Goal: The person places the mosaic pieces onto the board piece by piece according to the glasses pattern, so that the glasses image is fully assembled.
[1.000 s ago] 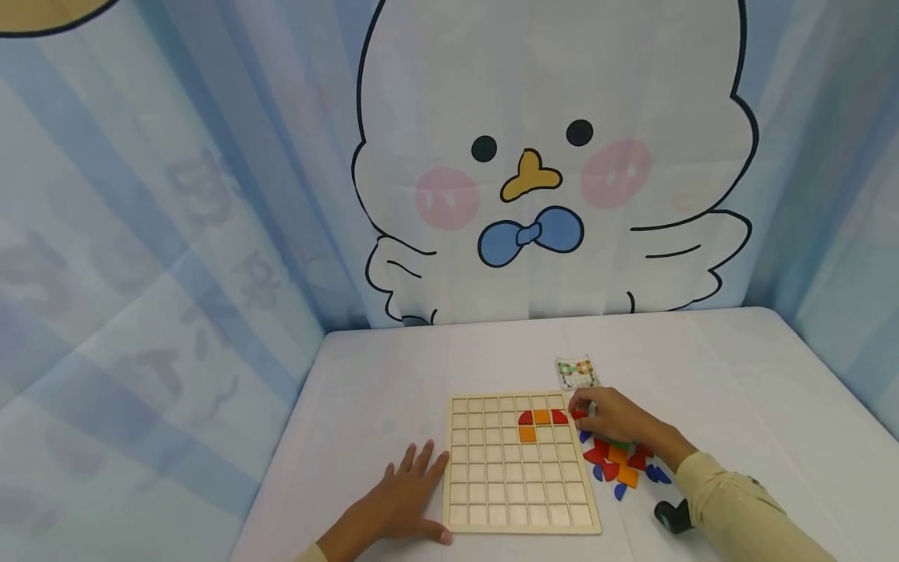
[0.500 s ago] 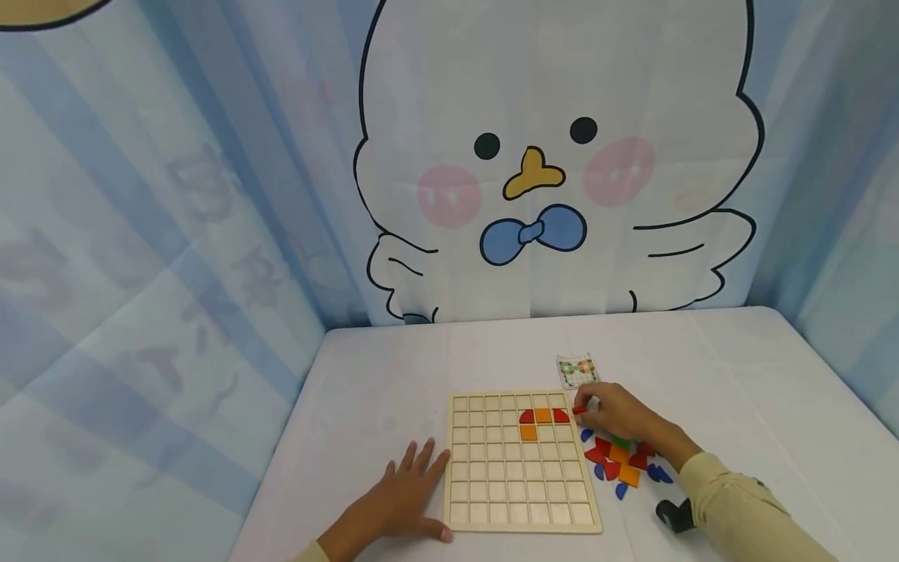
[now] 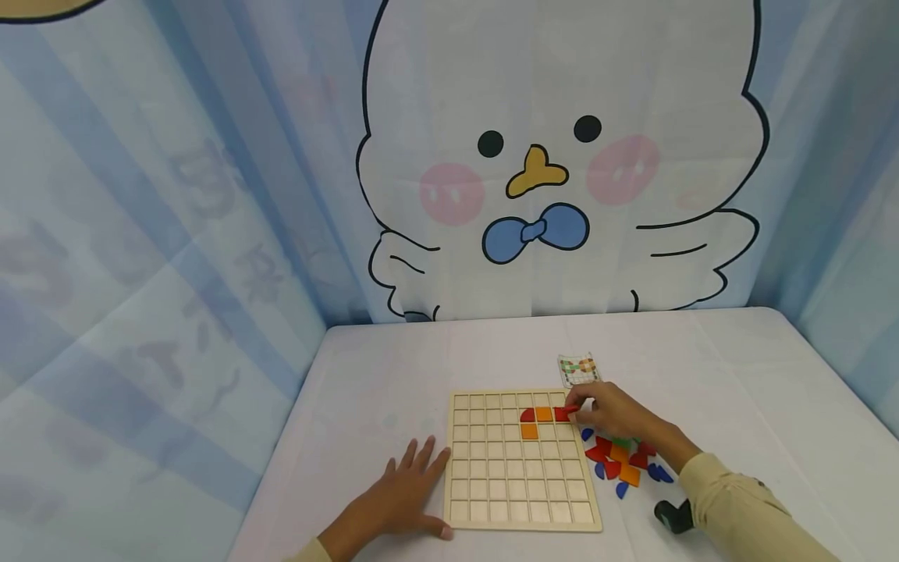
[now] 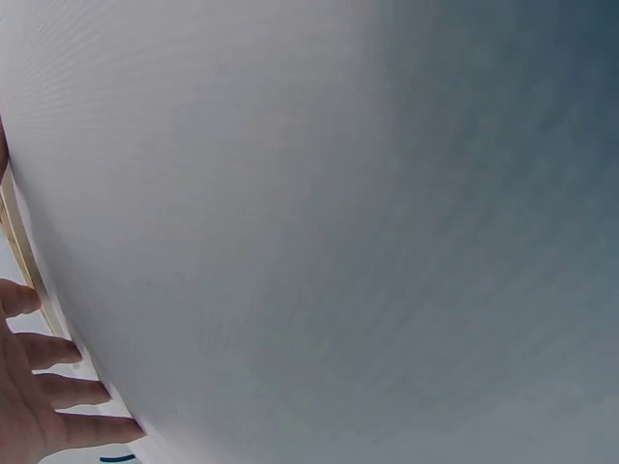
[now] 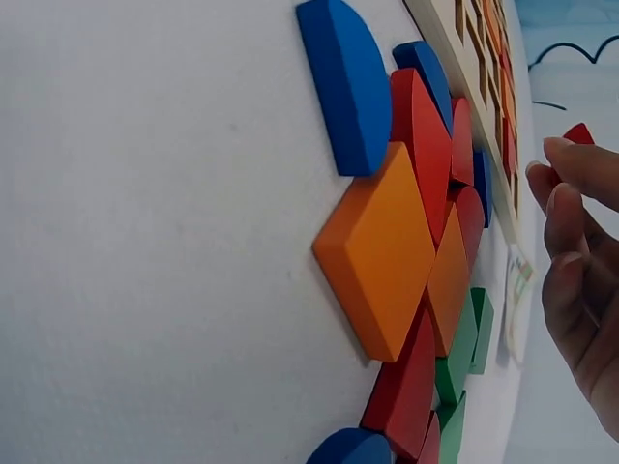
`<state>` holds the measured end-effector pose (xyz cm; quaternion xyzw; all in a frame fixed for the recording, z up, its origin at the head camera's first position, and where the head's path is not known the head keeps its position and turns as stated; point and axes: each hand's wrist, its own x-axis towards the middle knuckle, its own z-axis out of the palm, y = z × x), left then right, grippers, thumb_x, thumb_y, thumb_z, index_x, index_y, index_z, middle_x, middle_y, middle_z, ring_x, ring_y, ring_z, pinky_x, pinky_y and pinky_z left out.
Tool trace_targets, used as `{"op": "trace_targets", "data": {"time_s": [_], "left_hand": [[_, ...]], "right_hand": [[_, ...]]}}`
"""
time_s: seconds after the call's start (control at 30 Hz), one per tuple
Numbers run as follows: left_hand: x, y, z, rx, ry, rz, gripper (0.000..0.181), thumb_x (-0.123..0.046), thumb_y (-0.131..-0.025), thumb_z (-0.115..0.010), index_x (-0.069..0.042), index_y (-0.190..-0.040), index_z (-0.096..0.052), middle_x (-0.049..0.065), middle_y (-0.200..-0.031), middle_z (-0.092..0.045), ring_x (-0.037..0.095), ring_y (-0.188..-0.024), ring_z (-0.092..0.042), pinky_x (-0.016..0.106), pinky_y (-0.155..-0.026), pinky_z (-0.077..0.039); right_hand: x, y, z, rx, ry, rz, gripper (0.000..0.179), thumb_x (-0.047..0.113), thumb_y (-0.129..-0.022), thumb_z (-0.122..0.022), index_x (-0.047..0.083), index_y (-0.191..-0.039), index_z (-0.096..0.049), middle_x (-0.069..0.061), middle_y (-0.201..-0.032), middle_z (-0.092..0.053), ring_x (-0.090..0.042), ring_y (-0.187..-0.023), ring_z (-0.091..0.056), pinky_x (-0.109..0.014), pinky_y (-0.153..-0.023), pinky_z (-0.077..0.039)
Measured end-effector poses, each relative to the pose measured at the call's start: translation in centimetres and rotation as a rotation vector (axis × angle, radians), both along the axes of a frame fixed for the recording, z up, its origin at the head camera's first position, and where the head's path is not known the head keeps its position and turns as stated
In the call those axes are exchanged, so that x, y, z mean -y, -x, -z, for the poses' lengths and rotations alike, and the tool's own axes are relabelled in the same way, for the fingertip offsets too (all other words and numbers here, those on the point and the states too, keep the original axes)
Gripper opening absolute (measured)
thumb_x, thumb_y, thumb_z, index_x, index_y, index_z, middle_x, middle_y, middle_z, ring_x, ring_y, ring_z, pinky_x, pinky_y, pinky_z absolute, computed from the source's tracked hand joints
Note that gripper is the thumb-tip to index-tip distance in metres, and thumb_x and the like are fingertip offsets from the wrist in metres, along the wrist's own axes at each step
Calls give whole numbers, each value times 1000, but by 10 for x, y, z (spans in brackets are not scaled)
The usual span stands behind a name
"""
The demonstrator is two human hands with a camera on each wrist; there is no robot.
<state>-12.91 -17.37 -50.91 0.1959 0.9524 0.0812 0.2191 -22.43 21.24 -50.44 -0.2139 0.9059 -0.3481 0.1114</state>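
Note:
A pale wooden grid board (image 3: 487,492) lies on the table, with a few red and orange pieces set in its upper right squares. My right hand (image 3: 607,410) pinches a small red piece (image 5: 579,133) between thumb and fingertips, right at the board's right edge beside a red quarter-round piece (image 3: 560,414). The left hand (image 3: 400,496) rests spread on the table, fingertips and thumb at the board's left edge. In the left wrist view its fingers (image 4: 73,391) reach straight along that edge. Below the right hand, an orange square block (image 5: 377,251) lies among loose pieces.
Loose blue pieces (image 3: 621,489), with red, orange and green ones, are heaped right of the board. A small patterned card (image 3: 578,367) lies behind the board's upper right corner. A black object (image 3: 673,516) shows by the right sleeve. A cartoon-printed curtain (image 3: 534,281) backs the table.
My right hand has moved slightly left, bringing the red piece from beside the board to over its right edge. The left hand stays in place.

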Motion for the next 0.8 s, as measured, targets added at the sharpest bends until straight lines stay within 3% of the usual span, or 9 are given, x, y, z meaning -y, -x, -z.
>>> {"op": "trace_targets", "data": {"time_s": [0.33,0.57,0.8], "left_hand": [[2,1,6,5,0,-9,119,-79,-65,-72,-24,-160,-26,16,-168,-16,47,-152,-15,72,-110,-29],[0,1,2,10,14,-15,119,-79,-64,-72,-24,-160,-27,16,-168,-17,47,-152,-16,72,-111,-29],[0,0,-1,1,6,-1,119,-77,-66,-72,-22,-160,-26,17,-168,-17,48,-152,-16,72,-110,-29]], "right_hand": [[7,-5,2,28,36,-17,15,20,-91,-74,16,-104,-66,5,-87,-65,-13,-71,-57,-23,-60,-53],[13,-8,2,12,66,-22,18,19,-92,-74,14,-108,-68,4,-86,-64,-12,-72,-53,-22,-60,-50],[18,-12,5,52,100,-37,19,21,-91,-75,15,-109,-71,3,-84,-61,-11,-71,-53,-21,-60,-46]]}}
